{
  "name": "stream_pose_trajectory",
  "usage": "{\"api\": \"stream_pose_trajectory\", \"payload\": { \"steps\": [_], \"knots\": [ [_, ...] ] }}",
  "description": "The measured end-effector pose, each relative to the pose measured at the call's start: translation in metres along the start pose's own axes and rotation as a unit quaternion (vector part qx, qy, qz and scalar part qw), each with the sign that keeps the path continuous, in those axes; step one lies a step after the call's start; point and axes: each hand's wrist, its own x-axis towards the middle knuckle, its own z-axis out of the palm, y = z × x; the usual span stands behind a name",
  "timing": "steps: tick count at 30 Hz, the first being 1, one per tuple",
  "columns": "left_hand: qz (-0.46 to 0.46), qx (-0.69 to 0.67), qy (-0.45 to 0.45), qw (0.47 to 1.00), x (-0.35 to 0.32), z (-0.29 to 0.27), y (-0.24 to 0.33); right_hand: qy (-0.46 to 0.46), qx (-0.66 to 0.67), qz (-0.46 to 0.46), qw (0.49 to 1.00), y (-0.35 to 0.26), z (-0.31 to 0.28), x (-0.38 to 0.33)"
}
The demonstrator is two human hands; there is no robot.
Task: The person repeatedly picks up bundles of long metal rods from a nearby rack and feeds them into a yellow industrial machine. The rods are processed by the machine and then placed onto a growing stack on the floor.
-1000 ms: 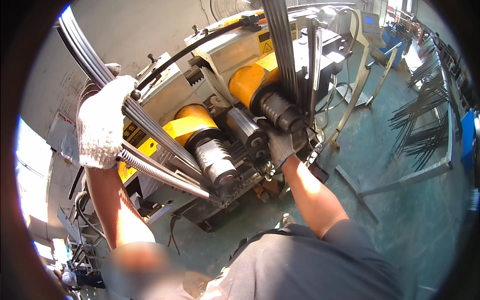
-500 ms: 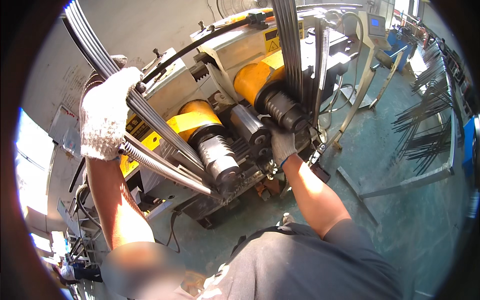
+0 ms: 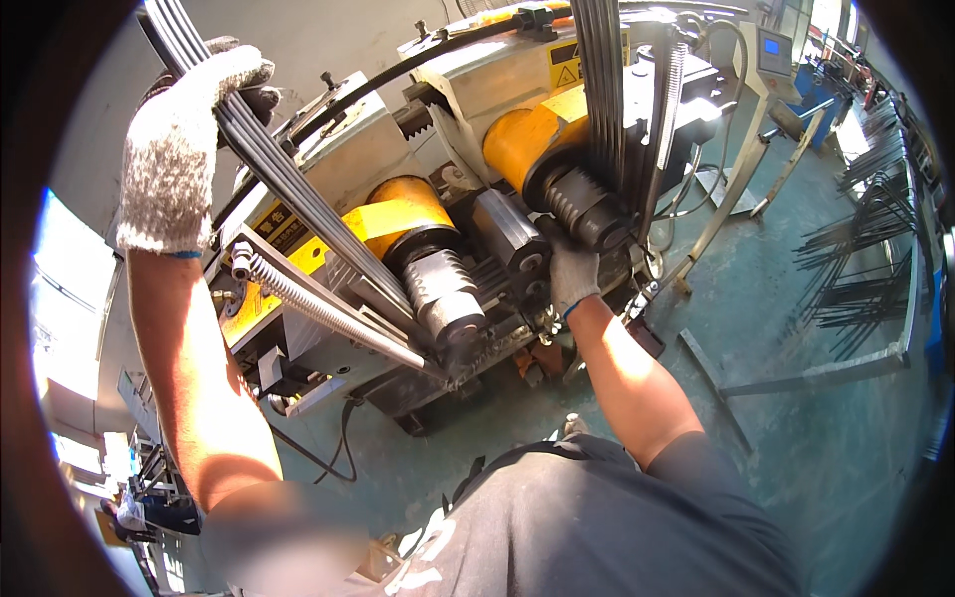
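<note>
My left hand (image 3: pixel 184 139), in a knitted work glove, is wrapped round a bundle of thin grey metal rods (image 3: pixel 303 179). The rods slant from the upper left down to the ribbed steel roller (image 3: pixel 439 289) of a bending machine. A second upright bundle of rods (image 3: pixel 597 90) runs down behind the right ribbed roller (image 3: pixel 584 204). My gloved right hand (image 3: pixel 572 274) is low on the machine, between the dark hexagonal block (image 3: pixel 510 234) and the right roller. Its fingers are in shadow and mostly hidden, so their grip cannot be made out.
Yellow housings (image 3: pixel 403 209) carry both rollers. A spring-wrapped bar (image 3: pixel 318 308) slopes along the machine's left front. At the upper right stands a control box (image 3: pixel 766 60) on a post. Bent rods (image 3: pixel 865 239) hang on a rack (image 3: pixel 826 380) at the far right.
My left hand has slid up and to the left along the rod bundle, still closed round it. The view has shifted slightly; my right hand stays at the same spot on the machine.
</note>
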Motion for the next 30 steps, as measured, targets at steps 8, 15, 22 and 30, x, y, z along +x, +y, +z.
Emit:
{"api": "stream_pose_trajectory", "payload": {
  "steps": [8,15,22,30],
  "knots": [
    [0.114,0.269,-0.021,0.956,-0.013,-0.016,-0.012,-0.039,-0.129,-0.161,0.978,0.059,-0.014,0.031],
    [-0.044,0.138,-0.003,0.989,-0.015,-0.012,-0.016,-0.015,-0.140,-0.112,0.984,0.049,-0.019,0.031],
    [-0.102,-0.004,-0.106,0.989,-0.045,-0.034,-0.038,-0.003,-0.015,0.037,0.999,0.046,-0.013,0.010],
    [-0.165,-0.088,-0.101,0.977,-0.052,-0.025,-0.020,-0.030,-0.061,-0.034,0.997,0.065,-0.035,0.029]
  ]
}}
